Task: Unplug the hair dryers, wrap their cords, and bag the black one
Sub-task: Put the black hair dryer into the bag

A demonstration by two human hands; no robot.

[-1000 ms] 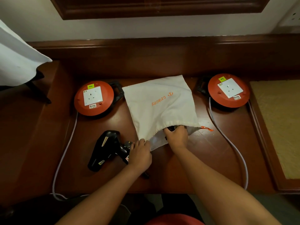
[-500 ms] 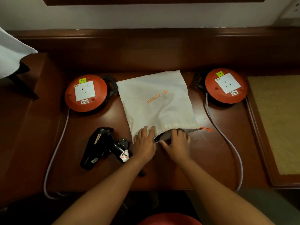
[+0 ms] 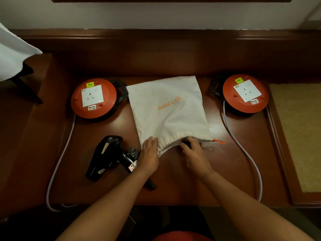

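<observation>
Both hands at the mouth of the drawstring bag, black dryer still out on the tabletop.

Left hand lies flat, fingers spread, pressing down the near-left corner of the white bag right at its gathered opening, not gripping anything. Right hand is at the opening too, fingers curled around something dark just inside the mouth, can't tell what it is. Orange drawstring tip pokes out at the bag's right corner. The black hair dryer lies just left of the left hand, outside the bag, its plug beside the handle. Further out, an orange cable reel sits left of the bag and another orange reel to the right, each with a white cord trailing toward the front edge of the wooden tabletop.
</observation>
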